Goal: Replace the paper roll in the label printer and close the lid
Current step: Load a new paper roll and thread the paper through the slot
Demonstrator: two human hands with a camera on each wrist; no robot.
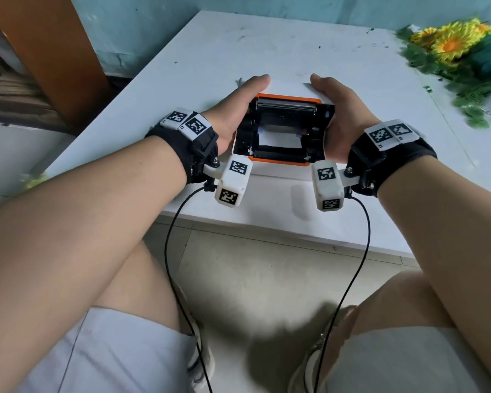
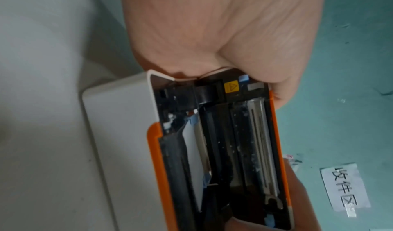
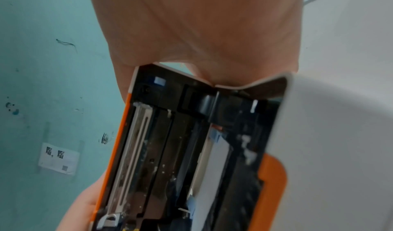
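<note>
A white table (image 1: 295, 46) carried the label printer (image 1: 284, 129) near its front edge, with artificial flowers (image 1: 448, 43) well apart at the far right corner. The printer, a compact white box with orange trim, was held between both hands with its lid (image 1: 288, 87) swung open and back. It was judged rigid and light enough to shift under a one-sided push, its smooth plastic shell somewhat slippery, so a hold on both side walls appeared the sensible one.

The left hand (image 1: 233, 114) was set against the printer's left side, thumb extended along the lid's edge; the right hand (image 1: 338, 114) was placed likewise on the right side. The fingers of both were hidden behind the body, so how far they were curled could not be told from any view.

Inside the black bay, white paper (image 2: 192, 164) was seen lying across the compartment, thin and easily creased. The metal tear bar (image 3: 138, 150) under the lid's orange edge was judged sharp-edged and best left untouched; the lid would be better pressed at its outer corners.
</note>
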